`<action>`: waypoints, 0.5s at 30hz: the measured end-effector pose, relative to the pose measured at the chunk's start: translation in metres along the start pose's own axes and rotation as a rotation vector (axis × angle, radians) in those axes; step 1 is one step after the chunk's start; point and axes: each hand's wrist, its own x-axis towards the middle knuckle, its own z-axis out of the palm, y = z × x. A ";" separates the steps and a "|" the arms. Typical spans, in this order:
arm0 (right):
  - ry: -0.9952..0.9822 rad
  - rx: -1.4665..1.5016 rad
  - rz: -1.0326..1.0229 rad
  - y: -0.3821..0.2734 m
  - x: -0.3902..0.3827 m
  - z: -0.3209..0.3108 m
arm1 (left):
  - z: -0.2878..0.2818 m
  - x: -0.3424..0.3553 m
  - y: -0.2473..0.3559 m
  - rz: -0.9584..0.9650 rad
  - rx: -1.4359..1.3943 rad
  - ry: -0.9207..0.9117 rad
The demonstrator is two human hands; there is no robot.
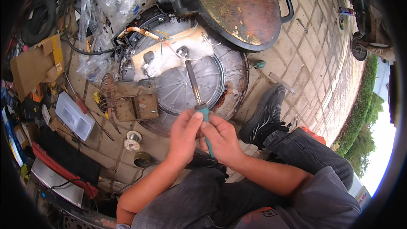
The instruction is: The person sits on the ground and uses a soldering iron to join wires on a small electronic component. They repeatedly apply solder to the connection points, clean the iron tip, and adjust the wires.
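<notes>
Both my hands hold a soldering iron (192,78) with a teal handle and a long dark metal barrel. My left hand (183,133) is closed on the upper part of the handle, thumb on top. Lower on the same handle, my right hand (224,141) is closed too. The iron points away from me, its far end beside a dark terminal (182,51) on a scorched sheet with white fluffy insulation (169,61). Under it lies a worn round metal base (235,74) with a ribbed disc (178,95). Thin wires (169,46) run across the sheet.
A large round pan (241,10) with a stained surface stands at the back. To the left are a rusty metal box (135,107), a solder spool (132,141), a white plastic tray (75,115), a screwdriver (80,104) and a cardboard box (38,63). My shoe (265,116) rests on the paving.
</notes>
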 end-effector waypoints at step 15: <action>-0.009 -0.003 0.012 0.001 0.003 -0.002 | -0.002 0.003 0.003 -0.050 0.053 -0.003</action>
